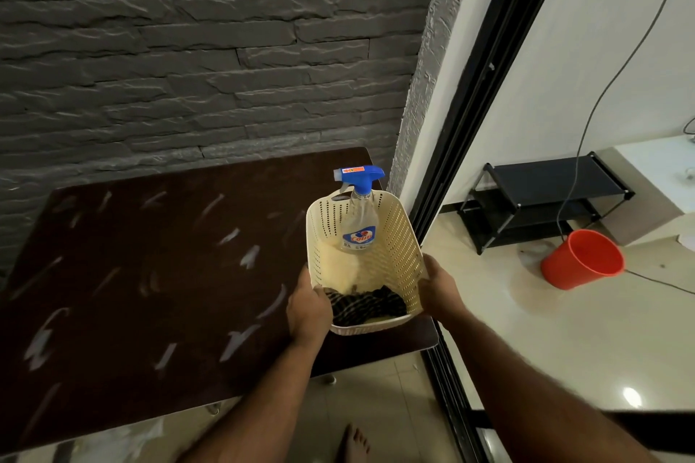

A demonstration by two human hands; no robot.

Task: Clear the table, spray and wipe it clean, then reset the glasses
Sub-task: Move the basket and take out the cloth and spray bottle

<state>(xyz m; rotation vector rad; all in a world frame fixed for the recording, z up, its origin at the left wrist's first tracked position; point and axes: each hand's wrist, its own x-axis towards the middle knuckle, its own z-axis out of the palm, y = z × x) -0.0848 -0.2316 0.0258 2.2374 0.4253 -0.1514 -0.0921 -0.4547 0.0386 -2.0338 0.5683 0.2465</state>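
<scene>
Head view is showing both hands gripping a cream basket [398, 248] at the right end of the dark table [150, 274]. Left hand [308, 306] is clamping its left rim, right hand [438, 284] its right wall. Inside, a spray bottle [359, 222] is standing at the far end and a striped cloth [366, 304] is lying at the near end. Whether the basket is resting on the table is unclear.
</scene>
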